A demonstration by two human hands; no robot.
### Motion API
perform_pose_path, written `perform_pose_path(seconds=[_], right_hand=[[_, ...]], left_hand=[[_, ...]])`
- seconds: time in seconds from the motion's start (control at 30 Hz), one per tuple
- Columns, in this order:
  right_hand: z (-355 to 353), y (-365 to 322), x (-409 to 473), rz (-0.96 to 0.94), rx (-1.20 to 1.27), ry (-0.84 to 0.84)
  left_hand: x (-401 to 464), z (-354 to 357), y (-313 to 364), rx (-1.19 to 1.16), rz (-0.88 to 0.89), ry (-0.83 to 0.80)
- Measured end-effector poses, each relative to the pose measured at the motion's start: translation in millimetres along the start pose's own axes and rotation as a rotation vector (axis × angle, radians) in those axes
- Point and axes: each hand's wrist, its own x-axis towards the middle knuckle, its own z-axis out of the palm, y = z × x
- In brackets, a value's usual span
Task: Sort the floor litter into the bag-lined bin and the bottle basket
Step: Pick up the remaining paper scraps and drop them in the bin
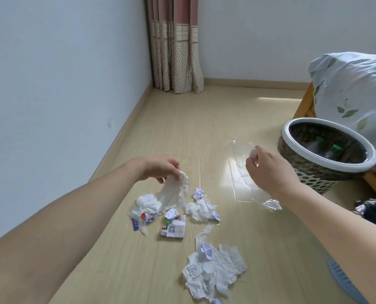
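Pale wood flooring (182, 119) carries the litter. Left hand (158, 167) pinches a limp white tissue (173, 194) whose tail trails below the fingertips into the scrap pile (178, 216); it could drag bits along. Right hand (268, 170) curls round a small wad and clear film (257, 187). Just beyond its knuckles stands the bottle basket (327, 161), wrongly tempting; the black-lined bin (373, 211) sits beside its wrist.

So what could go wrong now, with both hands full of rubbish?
1. The left hand pinches only the top of a long tissue; its hanging end lies on the pile, so it may tear or drag scraps.
2. The right hand holds clear plastic near the basket, which holds bottles; the plastic could land there by mistake.
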Motion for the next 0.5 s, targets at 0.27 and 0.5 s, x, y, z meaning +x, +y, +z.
perform_pose_path(seconds=[0.27, 0.5], right_hand=[[-71, 134, 0, 0.256, 0.458, 0.109], [-136, 271, -44, 0.580, 0.657, 0.171]], left_hand=[[0, 89, 151, -0.571, 0.233, 0.023], [34, 203, 311, -0.298, 0.501, 0.056]])
